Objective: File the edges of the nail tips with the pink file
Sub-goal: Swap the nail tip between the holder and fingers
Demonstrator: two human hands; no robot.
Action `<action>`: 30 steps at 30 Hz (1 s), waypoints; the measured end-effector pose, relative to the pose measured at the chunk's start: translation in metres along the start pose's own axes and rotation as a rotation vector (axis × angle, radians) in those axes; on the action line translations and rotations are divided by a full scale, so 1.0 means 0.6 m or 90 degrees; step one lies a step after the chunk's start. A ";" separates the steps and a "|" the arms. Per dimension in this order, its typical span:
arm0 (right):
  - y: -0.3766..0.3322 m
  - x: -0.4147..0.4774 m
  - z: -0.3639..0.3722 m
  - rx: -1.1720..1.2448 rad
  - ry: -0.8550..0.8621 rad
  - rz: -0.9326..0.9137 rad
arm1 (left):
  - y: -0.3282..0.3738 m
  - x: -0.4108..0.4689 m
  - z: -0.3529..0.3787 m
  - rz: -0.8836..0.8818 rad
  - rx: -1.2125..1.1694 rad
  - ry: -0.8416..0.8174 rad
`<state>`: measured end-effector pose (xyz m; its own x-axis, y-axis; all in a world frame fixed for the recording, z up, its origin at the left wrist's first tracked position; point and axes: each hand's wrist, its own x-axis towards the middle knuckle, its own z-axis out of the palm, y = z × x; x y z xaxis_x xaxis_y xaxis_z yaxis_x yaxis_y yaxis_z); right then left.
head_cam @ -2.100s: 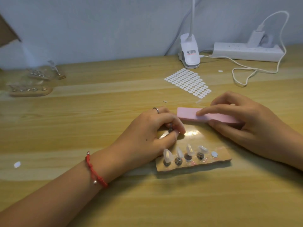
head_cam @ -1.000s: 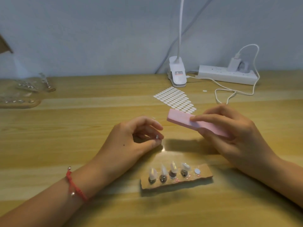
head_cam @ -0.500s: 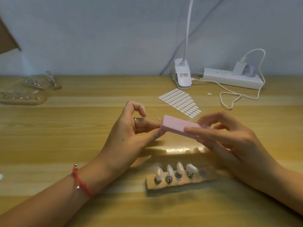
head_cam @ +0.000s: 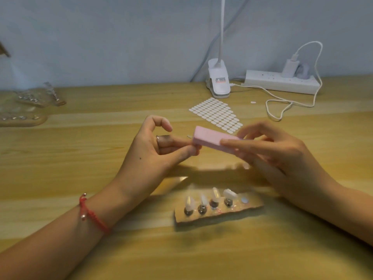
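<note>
My right hand (head_cam: 282, 156) grips the pink file (head_cam: 210, 139), a pink block held above the table and pointing left. My left hand (head_cam: 153, 158) pinches a small nail tip between thumb and fingers right at the file's left end; the tip itself is hidden by my fingers and the file. Below my hands a wooden holder board (head_cam: 248, 209) lies on the table. Several white nail tips (head_cam: 215, 194) stand on metal studs along it.
A sheet of white oval stickers (head_cam: 217, 114) lies behind the file. A white clip lamp (head_cam: 219, 83), a power strip (head_cam: 280, 82) and a looped white cable (head_cam: 278, 110) sit at the back right. More holder boards (head_cam: 22, 118) lie far left.
My left hand lifted a nail tip off the board and rose. My right hand raised the pink file and brought its left end against my left fingertips.
</note>
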<state>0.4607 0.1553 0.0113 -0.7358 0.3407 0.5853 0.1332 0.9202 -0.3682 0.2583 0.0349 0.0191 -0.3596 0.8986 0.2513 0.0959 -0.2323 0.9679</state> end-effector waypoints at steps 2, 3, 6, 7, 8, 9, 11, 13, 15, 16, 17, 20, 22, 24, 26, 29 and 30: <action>0.015 -0.001 -0.010 -0.034 0.020 0.051 | -0.002 0.001 -0.003 -0.002 -0.010 0.006; 0.022 -0.003 -0.015 -0.047 0.027 0.074 | -0.003 0.001 -0.005 -0.002 -0.004 0.010; 0.030 -0.009 -0.013 -0.084 -0.009 0.108 | -0.004 0.002 -0.009 -0.007 0.024 0.005; 0.030 -0.011 -0.008 -0.092 -0.029 0.111 | -0.004 0.002 -0.010 -0.007 0.027 0.008; 0.030 -0.011 -0.005 -0.092 -0.046 0.114 | -0.001 0.001 -0.009 -0.004 0.038 0.011; 0.030 -0.011 -0.004 -0.087 -0.056 0.119 | 0.004 -0.002 -0.008 0.006 0.063 0.011; 0.031 -0.009 -0.006 -0.075 -0.061 0.126 | 0.019 -0.009 -0.001 0.053 0.161 -0.013; 0.033 -0.010 -0.008 -0.066 -0.064 0.133 | 0.038 -0.019 0.015 0.104 0.214 -0.049; 0.033 -0.010 -0.007 -0.063 -0.067 0.137 | 0.054 -0.032 0.033 0.133 0.214 -0.079; 0.033 -0.009 -0.007 -0.062 -0.069 0.139 | 0.060 -0.039 0.042 0.145 0.214 -0.095; 0.032 -0.009 -0.007 -0.061 -0.070 0.141 | 0.066 -0.045 0.052 0.156 0.222 -0.108; 0.030 -0.007 -0.008 -0.070 -0.070 0.140 | 0.071 -0.057 0.073 0.207 0.311 -0.143; 0.031 -0.008 -0.007 -0.075 -0.059 0.129 | 0.070 -0.054 0.084 0.236 0.390 -0.158; 0.031 -0.008 -0.006 -0.074 -0.052 0.120 | 0.071 -0.053 0.090 0.252 0.448 -0.180; 0.032 -0.008 -0.007 -0.075 -0.048 0.110 | 0.065 -0.052 0.091 0.241 0.482 -0.206; 0.030 -0.009 -0.009 -0.061 -0.046 0.104 | 0.047 -0.026 0.110 0.135 0.489 -0.234; 0.029 -0.009 -0.010 -0.058 -0.050 0.106 | 0.048 -0.005 0.117 0.044 0.441 -0.239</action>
<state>0.4710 0.1709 0.0063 -0.7473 0.4767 0.4629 0.3142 0.8674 -0.3859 0.3274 0.0518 0.0459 -0.0060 0.9849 0.1731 0.7069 -0.1183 0.6974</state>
